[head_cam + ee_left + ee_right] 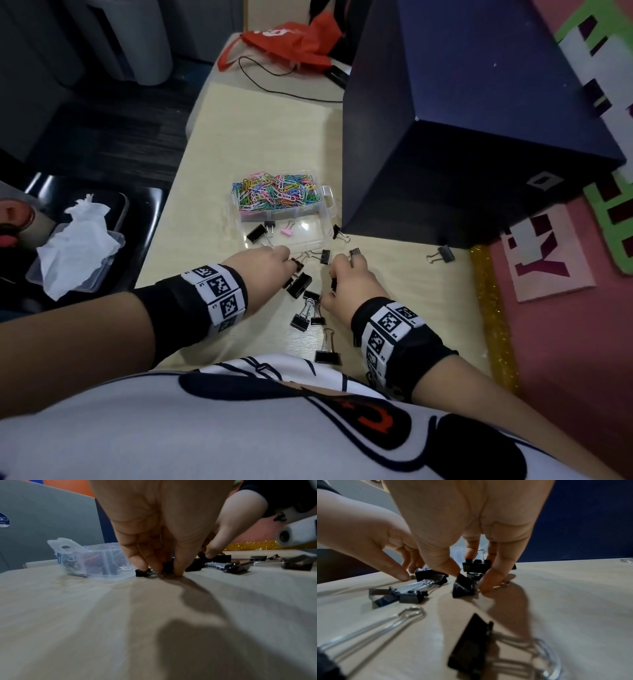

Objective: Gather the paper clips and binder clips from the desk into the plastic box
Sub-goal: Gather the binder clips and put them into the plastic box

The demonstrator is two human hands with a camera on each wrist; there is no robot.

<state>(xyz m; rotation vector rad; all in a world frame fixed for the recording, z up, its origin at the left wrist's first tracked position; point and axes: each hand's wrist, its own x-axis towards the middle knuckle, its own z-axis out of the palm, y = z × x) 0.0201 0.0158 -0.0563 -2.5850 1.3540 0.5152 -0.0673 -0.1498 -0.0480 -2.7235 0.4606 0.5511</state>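
Observation:
The clear plastic box [327, 202] stands mid-desk; its far part is full of coloured paper clips [277, 192], and its near part holds black clips and a pink binder clip [287, 231]. Several black binder clips [299, 285] lie scattered on the desk [212, 144] in front of it. My left hand [289, 263] is down on the desk by the box's near edge, and its fingertips [143, 566] pinch a small black binder clip [167, 566]. Just to the right, my right hand [337, 279] pinches another black binder clip [463, 587] between thumb and finger.
A tall dark blue box [462, 137] stands right of the plastic box, with two binder clips [442, 255] at its base. A red bag [291, 41] and black cable lie at the far end. A gold glitter strip [489, 308] borders the desk's right. Left is a chair with tissue [75, 246].

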